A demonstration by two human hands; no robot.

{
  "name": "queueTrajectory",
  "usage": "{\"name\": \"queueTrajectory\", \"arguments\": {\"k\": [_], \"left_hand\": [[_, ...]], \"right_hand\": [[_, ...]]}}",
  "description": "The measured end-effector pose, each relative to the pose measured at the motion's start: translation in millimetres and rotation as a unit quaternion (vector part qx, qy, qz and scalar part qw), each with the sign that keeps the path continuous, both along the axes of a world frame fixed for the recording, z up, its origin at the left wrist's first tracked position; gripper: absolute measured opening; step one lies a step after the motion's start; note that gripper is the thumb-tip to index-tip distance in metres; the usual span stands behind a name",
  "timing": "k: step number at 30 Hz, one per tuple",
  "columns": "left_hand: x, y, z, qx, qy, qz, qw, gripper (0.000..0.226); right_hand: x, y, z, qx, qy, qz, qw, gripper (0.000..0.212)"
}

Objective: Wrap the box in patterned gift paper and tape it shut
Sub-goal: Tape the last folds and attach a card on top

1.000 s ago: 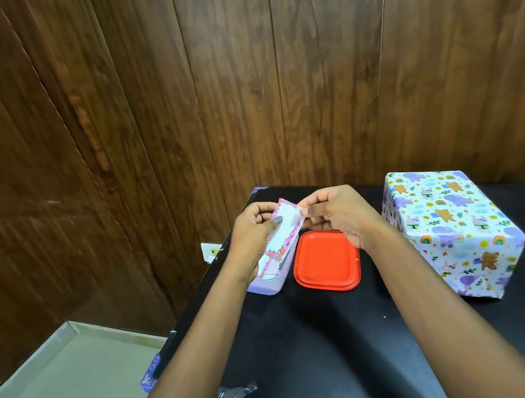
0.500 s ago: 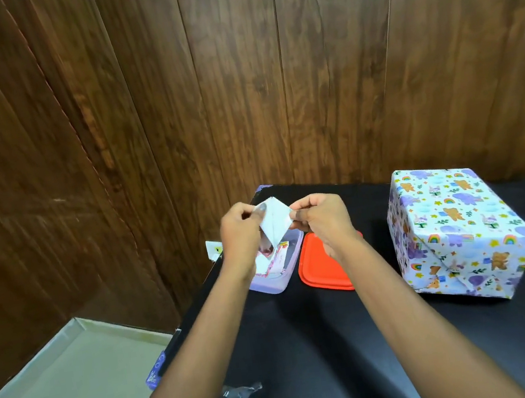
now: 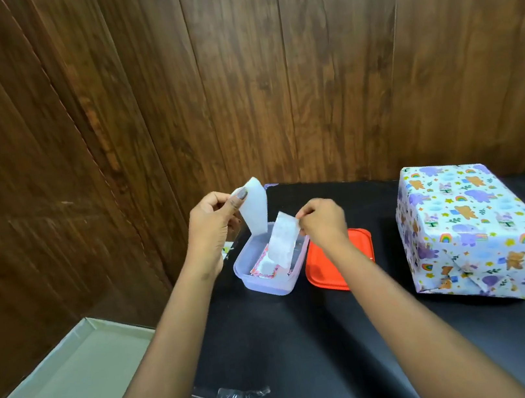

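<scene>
The box (image 3: 470, 229), wrapped in white paper with purple and orange animal prints, stands on the black table (image 3: 308, 335) at the right. My left hand (image 3: 211, 230) pinches a white backing strip (image 3: 256, 211) that curls up above a lilac plastic tub (image 3: 260, 284). My right hand (image 3: 322, 224) pinches the top of a patterned sticker strip (image 3: 283, 241) whose lower end hangs into the tub. More patterned strips lie inside the tub.
The tub's orange lid (image 3: 357, 252) lies flat on the table just right of the tub, under my right wrist. Wood-panelled walls close the back and left. The table's front-left edge carries bits of clear tape (image 3: 246, 395); floor lies beyond it.
The two hands held one folded strip together; now they have pulled apart, the left lifting the white backing, the right lowering the sticker strip over the tub.
</scene>
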State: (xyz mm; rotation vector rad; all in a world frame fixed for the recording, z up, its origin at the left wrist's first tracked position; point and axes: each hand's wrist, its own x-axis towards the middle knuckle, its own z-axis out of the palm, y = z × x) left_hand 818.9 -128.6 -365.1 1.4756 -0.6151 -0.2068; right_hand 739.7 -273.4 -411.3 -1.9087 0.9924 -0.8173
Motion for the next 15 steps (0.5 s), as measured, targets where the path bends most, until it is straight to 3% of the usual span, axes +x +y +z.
{"name": "queueTrajectory", "arguments": {"k": [2, 4, 10, 13, 15], "left_hand": [[-8.0, -1.8, 1.5, 0.020, -0.037, -0.023, 0.999, 0.016], [-19.2, -6.0, 1.5, 0.043, -0.059, -0.077, 0.994, 0.012], [-64.8, -24.5, -18.1, 0.113, -0.071, -0.277, 0.951, 0.014], [-81.5, -28.5, -32.3, 0.167, -0.131, -0.320, 0.923, 0.020], [-91.2, -32.0, -35.8, 0.197, -0.176, -0.330, 0.906, 0.035]], "right_hand": [[-32.0, -5.3, 1.8, 0.064, -0.073, -0.006, 0.995, 0.031], [-65.3, -6.9, -2.5, 0.101, -0.072, 0.002, 0.992, 0.032], [-134.3, 5.5, -30.1, 0.155, 0.113, 0.081, 0.978, 0.026], [-161.7, 13.6, -14.6, 0.179, 0.041, 0.067, 0.981, 0.027], [-182.6, 18.1, 6.8, 0.247, -0.027, 0.088, 0.965, 0.040]]}}
